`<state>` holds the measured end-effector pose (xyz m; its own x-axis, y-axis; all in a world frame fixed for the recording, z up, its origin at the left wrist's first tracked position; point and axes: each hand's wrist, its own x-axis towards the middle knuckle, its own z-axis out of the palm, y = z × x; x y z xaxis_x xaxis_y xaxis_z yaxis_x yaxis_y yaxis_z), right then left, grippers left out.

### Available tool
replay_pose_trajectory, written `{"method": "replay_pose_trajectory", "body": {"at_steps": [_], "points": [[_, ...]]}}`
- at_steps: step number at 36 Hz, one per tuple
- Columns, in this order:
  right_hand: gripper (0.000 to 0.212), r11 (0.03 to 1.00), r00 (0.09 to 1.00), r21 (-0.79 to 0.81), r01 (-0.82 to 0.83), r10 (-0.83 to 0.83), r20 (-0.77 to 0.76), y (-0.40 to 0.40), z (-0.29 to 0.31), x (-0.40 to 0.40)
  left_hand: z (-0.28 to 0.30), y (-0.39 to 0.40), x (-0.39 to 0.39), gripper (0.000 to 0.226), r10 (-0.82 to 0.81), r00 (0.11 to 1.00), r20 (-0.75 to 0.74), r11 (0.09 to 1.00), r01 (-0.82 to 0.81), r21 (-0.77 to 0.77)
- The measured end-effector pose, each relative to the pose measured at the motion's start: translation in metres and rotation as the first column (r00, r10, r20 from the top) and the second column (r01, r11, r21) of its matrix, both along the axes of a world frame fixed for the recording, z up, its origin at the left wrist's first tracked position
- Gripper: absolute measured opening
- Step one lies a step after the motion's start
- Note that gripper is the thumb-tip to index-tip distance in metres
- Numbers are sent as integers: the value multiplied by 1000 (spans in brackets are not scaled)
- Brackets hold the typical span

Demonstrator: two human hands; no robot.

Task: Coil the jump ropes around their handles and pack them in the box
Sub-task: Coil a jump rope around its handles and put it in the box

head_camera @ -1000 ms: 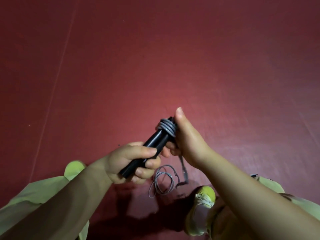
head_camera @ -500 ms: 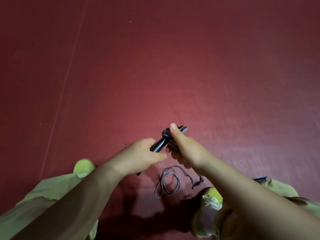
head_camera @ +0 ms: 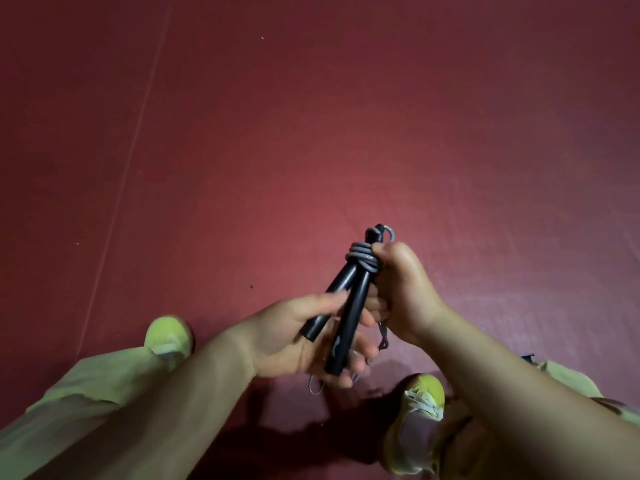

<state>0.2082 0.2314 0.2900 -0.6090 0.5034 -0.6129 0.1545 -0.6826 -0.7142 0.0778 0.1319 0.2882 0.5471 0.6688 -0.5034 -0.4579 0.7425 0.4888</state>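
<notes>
I see the two black handles (head_camera: 349, 306) of the jump rope held together above the floor, near the middle of the view, their tops close and their lower ends splayed apart. Grey rope (head_camera: 363, 259) is wound in several tight turns around both handles just below their top ends, and a small grey loop pokes out at the very tip. My right hand (head_camera: 405, 292) grips the bundle at those coils, thumb pressed beside the wraps and fingers curled round the far side of the handles. My left hand (head_camera: 311, 337) lies palm up beneath the lower ends; its fingers are only loosely bent, cradling the handles, with the thumb resting across the left one. A loose length of rope hangs down between the hands, and a bit of it (head_camera: 317, 388) shows on the floor under the left hand. Below are my yellow shoes, one (head_camera: 169, 336) at left and one (head_camera: 420, 410) at right, pale green trouser legs (head_camera: 79, 386), and the dark red floor (head_camera: 311, 133) all around.
</notes>
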Motion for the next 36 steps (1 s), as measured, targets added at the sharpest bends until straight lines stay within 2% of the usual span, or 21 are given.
{"method": "replay_pose_trajectory", "body": {"at_steps": [2, 4, 8, 12, 16, 21, 23, 24, 27, 29, 30, 31, 33, 34, 36], "points": [[31, 1000, 996, -27, -12, 9, -88, 2, 3, 0, 1, -1, 1, 56, 0, 995, 98, 1000, 2, -15], [35, 999, 991, 15, -47, 48, -127, 5, 4, 0, 5, 1, 0, 65, 38, 997, 66, 998, -35, -44], [35, 977, 990, 168, -132, 138, -22, 12, 1, 1, 6, 6, -7, 72, 103, 977, -187, 993, -112, -39], [45, 945, 974, 243, -217, 192, 122, 15, 1, 5, 1, 6, -9, 71, 128, 900, -418, 991, -132, 20], [43, 920, 943, 264, -290, 228, 243, 15, 3, 7, -7, 7, -11, 66, 144, 713, -686, 989, -83, 122], [47, 897, 908, 304, -321, 199, 369, 12, 1, 4, -12, 9, -11, 59, 159, 601, -783, 987, -69, 147], [48, 875, 883, 339, -347, 183, 432, 11, -2, 2, -17, 9, -13, 61, 165, 513, -842, 985, -40, 168], [48, 862, 868, 354, -363, 175, 464, 9, -3, 1, -19, 9, -15, 62, 169, 427, -888, 983, -3, 186], [48, 871, 846, 310, -381, 193, 497, 3, -6, -3, -25, 6, -21, 55, 199, 45, -979, 958, 200, 204], [54, 899, 853, 238, -368, 224, 472, -1, -6, -4, -24, 4, -18, 44, 254, -172, -952, 932, 307, 193], [57, 911, 864, 216, -351, 227, 449, -3, -6, -4, -23, 3, -16, 40, 306, -243, -921, 912, 350, 211], [57, 922, 881, 212, -323, 212, 423, -3, -7, -4, -22, 3, -14, 38, 357, -286, -889, 894, 381, 236], [50, 934, 912, 249, -255, 147, 382, -2, -7, -4, -21, 3, -14, 43, 411, -298, -861, 877, 386, 285], [44, 935, 922, 271, -227, 117, 370, -2, -7, -4, -21, 4, -14, 49, 415, -276, -867, 878, 373, 301], [36, 933, 932, 305, -189, 73, 354, -1, -6, -3, -20, 5, -15, 51, 419, -178, -890, 879, 323, 350]]}}
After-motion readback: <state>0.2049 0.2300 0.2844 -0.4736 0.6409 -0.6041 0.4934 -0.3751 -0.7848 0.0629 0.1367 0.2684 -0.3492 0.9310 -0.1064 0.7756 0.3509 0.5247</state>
